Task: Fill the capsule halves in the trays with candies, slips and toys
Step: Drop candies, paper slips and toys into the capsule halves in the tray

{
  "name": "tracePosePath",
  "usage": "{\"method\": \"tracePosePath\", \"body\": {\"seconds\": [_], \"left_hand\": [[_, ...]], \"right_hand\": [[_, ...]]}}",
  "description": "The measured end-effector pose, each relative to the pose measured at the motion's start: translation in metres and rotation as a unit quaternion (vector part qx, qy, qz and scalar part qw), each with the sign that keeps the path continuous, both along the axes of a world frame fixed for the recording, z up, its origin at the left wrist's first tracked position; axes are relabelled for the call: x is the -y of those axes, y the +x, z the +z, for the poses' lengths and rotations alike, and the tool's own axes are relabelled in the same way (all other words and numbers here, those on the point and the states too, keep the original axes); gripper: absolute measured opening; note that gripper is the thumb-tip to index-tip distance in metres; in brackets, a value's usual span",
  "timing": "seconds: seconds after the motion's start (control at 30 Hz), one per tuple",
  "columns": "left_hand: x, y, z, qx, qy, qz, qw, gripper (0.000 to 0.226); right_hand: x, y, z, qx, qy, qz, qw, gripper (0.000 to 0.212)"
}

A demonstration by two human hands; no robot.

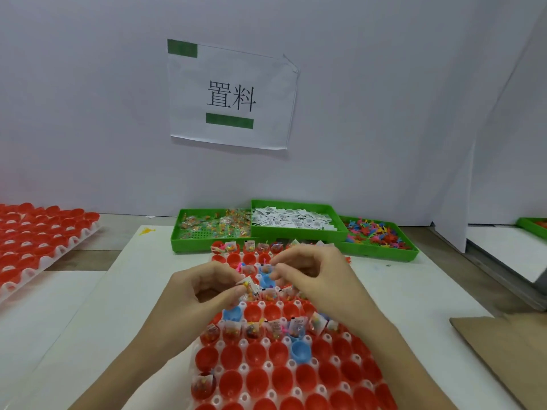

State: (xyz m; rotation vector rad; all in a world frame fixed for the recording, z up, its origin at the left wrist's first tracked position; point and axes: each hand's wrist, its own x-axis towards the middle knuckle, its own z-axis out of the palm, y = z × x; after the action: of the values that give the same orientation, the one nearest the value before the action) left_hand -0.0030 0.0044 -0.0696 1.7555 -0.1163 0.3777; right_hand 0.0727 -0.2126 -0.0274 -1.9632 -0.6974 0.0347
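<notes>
Left hand (pixel 204 287) pinched candy packet with slip (pixel 248 288) over capsule tray (pixel 266 377); right hand (pixel 307 269), fingers curled (contents, if any, hidden), hovered beside blue capsule half (pixel 266 278).

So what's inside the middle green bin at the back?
The middle green bin holds a heap of white printed paper slips that fills it nearly wall to wall. The bin's floor and anything beneath the heap are covered, so I cannot tell.

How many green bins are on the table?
4. The candy bin sits left, the paper slip bin in the middle, the toy bin right of it, and a fourth green bin is cut off at the right edge.
</notes>
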Motion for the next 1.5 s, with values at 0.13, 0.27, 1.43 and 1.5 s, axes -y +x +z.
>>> {"method": "tracePosePath", "body": {"seconds": [0.13,0.27,1.43,1.5], "left_hand": [[-0.002,0.003,-0.004,0.003,0.015,0.01,1.0,0.011],[-0.003,0.004,-0.006,0.012,0.025,0.017,0.999,0.011],[-0.012,0.003,-0.001,0.035,0.09,0.048,0.994,0.008],[-0.009,0.002,0.001,0.046,0.097,0.042,0.993,0.011]], "right_hand": [[0.03,0.064,0.016,0.02,0.003,-0.131,0.991,0.012],[0.068,0.15,0.009,0.019,-0.046,-0.271,0.961,0.015],[0.065,0.157,-0.002,0.129,-0.088,-0.301,0.941,0.014],[0.049,0.112,0.005,0.107,-0.038,-0.233,0.966,0.009]]}}
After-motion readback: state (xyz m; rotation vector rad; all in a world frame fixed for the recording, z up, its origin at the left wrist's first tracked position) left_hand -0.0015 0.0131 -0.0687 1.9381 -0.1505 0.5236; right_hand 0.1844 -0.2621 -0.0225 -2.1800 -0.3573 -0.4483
